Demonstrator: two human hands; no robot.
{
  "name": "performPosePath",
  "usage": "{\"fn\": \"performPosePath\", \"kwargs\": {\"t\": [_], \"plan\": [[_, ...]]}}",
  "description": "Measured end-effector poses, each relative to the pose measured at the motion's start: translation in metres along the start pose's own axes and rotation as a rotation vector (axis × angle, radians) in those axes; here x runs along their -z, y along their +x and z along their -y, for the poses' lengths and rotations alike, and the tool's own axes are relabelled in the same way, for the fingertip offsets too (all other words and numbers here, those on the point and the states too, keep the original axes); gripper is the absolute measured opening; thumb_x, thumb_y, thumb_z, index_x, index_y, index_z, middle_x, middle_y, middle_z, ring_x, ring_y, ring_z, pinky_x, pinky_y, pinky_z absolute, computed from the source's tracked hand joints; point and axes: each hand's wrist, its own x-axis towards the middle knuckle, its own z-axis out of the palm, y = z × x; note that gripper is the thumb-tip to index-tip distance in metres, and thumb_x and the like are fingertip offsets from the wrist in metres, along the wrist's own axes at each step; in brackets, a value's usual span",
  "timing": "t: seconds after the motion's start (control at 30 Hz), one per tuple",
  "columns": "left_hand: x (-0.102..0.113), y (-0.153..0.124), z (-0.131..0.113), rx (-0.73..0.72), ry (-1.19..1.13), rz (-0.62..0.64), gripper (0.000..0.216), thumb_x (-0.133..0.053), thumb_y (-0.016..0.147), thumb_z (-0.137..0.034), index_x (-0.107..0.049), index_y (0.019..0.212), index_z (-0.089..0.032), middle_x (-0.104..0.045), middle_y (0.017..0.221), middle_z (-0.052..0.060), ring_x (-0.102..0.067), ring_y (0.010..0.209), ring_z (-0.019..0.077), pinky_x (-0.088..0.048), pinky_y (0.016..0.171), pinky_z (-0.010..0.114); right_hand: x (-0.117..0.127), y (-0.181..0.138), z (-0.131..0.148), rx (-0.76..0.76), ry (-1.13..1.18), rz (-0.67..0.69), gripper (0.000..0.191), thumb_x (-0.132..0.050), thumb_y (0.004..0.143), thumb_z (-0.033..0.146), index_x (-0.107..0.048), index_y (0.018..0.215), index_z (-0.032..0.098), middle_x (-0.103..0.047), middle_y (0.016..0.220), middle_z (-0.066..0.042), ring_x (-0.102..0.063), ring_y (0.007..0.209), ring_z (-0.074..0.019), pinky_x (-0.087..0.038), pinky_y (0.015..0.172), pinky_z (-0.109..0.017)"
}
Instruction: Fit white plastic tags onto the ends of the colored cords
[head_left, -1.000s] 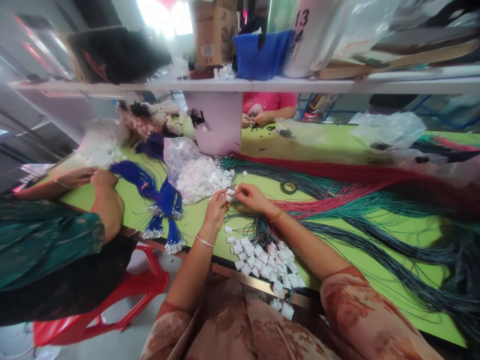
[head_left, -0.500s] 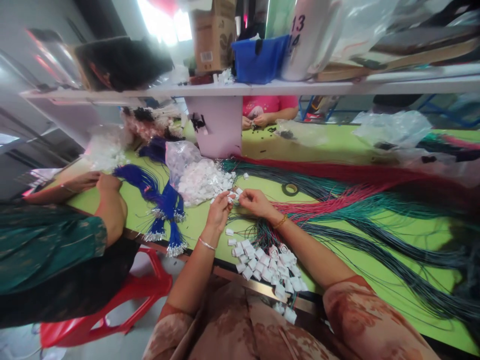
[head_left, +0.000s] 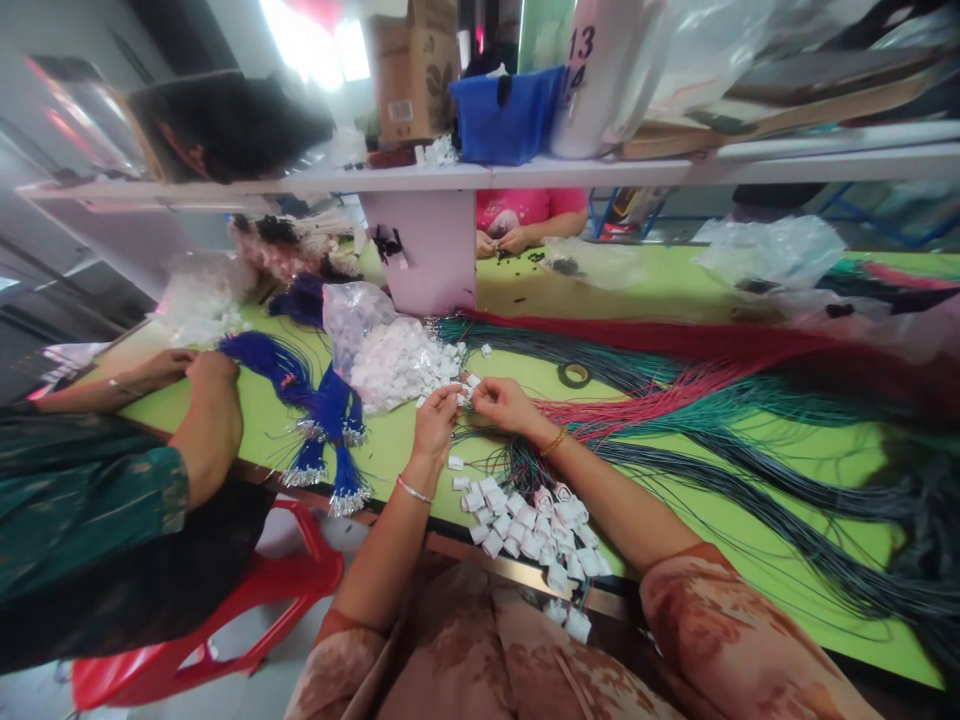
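Observation:
My left hand is closed in a pinch on a small white plastic connector, just above the green table. Close by on its right, my right hand is also pinched; what lies between its fingertips is too small to make out. Another white connector shows in the gap behind the fingertips. Below my right wrist lies a pile of white connectors with thin wires attached, some hanging over the table edge. A clear bag spilling loose white connectors lies beyond my left hand.
Red wires, green wires and black wires stretch across the right. A tape roll lies beyond my right hand. Blue wire bundles and a co-worker's hands are left. A shelf spans the back.
The whole view has shifted slightly, so things appear a little further left. Both hands stay close together in nearly the same pinch.

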Motion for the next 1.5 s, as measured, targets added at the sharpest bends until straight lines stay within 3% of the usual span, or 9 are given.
{"fn": "performPosePath", "kwargs": {"t": [0.23, 0.4, 0.5, 0.63, 0.73, 0.83, 1.0, 1.13, 1.5], "plan": [[0.000, -0.001, 0.006, -0.016, 0.075, -0.025, 0.032, -0.077, 0.065, -0.037, -0.071, 0.089, -0.015, -0.065, 0.074, 0.001, -0.045, 0.056, 0.0068, -0.036, 0.054, 0.020, 0.001, -0.007, 0.008, 0.126, -0.108, 0.048, 0.012, -0.052, 0.076, 0.024, -0.059, 0.070, 0.015, -0.055, 0.063, 0.001, -0.043, 0.059, -0.0100, -0.031, 0.057, -0.021], [0.001, -0.001, 0.008, -0.020, 0.111, -0.015, 0.031, -0.078, 0.064, -0.037, -0.072, 0.086, -0.015, -0.061, 0.065, -0.001, -0.044, 0.054, 0.0068, -0.033, 0.052, 0.020, 0.001, -0.010, 0.007, 0.120, -0.222, 0.008, 0.012, -0.053, 0.076, 0.022, -0.056, 0.066, 0.016, -0.054, 0.061, 0.001, -0.041, 0.057, -0.0102, -0.029, 0.057, -0.022], [0.002, 0.000, 0.007, 0.021, 0.097, -0.023, 0.032, -0.078, 0.065, -0.036, -0.072, 0.088, -0.016, -0.062, 0.067, 0.000, -0.045, 0.054, 0.0067, -0.034, 0.052, 0.020, 0.008, 0.006, -0.001, 0.131, -0.182, 0.046, 0.018, -0.051, 0.081, 0.027, -0.061, 0.072, 0.015, -0.059, 0.066, 0.000, -0.046, 0.060, -0.0109, -0.032, 0.059, -0.022], [0.004, 0.001, 0.004, 0.062, 0.088, -0.040, 0.033, -0.077, 0.065, -0.036, -0.071, 0.090, -0.016, -0.068, 0.083, 0.004, -0.046, 0.055, 0.0057, -0.035, 0.053, 0.020, 0.023, 0.045, -0.019, 0.011, -0.347, -0.058, 0.015, -0.055, 0.079, 0.025, -0.065, 0.074, 0.015, -0.065, 0.073, -0.004, -0.050, 0.064, -0.0133, -0.034, 0.062, -0.023], [0.005, 0.002, 0.003, 0.073, 0.088, -0.047, 0.033, -0.078, 0.064, -0.036, -0.071, 0.088, -0.015, -0.068, 0.083, 0.004, -0.046, 0.055, 0.0055, -0.036, 0.053, 0.020, 0.026, 0.066, -0.031, -0.109, -0.494, 0.035, 0.008, -0.060, 0.071, 0.020, -0.066, 0.070, 0.015, -0.067, 0.075, -0.006, -0.051, 0.065, -0.0150, -0.034, 0.062, -0.024], [0.006, 0.002, 0.002, 0.074, 0.080, -0.043, 0.031, -0.077, 0.064, -0.035, -0.071, 0.087, -0.015, -0.068, 0.082, 0.004, -0.046, 0.055, 0.0056, -0.036, 0.053, 0.020, 0.023, 0.071, -0.035, -0.089, -0.439, 0.068, 0.011, -0.056, 0.072, 0.021, -0.063, 0.066, 0.015, -0.065, 0.070, -0.005, -0.051, 0.063, -0.0139, -0.034, 0.060, -0.023], [0.005, 0.000, 0.000, 0.087, 0.046, -0.013, 0.030, -0.076, 0.067, -0.032, -0.070, 0.090, -0.015, -0.068, 0.085, 0.004, -0.047, 0.056, 0.0058, -0.038, 0.055, 0.020, 0.019, 0.065, -0.012, 0.090, -0.102, 0.013, 0.019, -0.053, 0.075, 0.031, -0.061, 0.075, 0.014, -0.061, 0.069, -0.001, -0.048, 0.062, -0.0113, -0.036, 0.059, -0.022], [0.004, 0.000, 0.000, 0.098, -0.036, 0.011, 0.031, -0.076, 0.067, -0.030, -0.067, 0.093, -0.015, -0.068, 0.087, 0.004, -0.050, 0.059, 0.0054, -0.039, 0.058, 0.019, 0.018, 0.054, 0.010, 0.095, 0.071, 0.027, 0.022, -0.055, 0.075, 0.035, -0.061, 0.075, 0.014, -0.060, 0.069, 0.000, -0.048, 0.061, -0.0107, -0.037, 0.060, -0.022], [0.001, 0.000, 0.000, 0.137, -0.126, 0.067, 0.022, -0.074, 0.072, -0.027, -0.062, 0.086, -0.015, -0.067, 0.090, 0.005, -0.055, 0.066, 0.0078, -0.042, 0.062, 0.021, 0.018, -0.003, 0.008, 0.010, -0.063, 0.069, 0.022, -0.052, 0.074, 0.033, -0.058, 0.065, 0.014, -0.044, 0.054, 0.004, -0.032, 0.052, -0.0079, -0.023, 0.049, -0.021]]}}
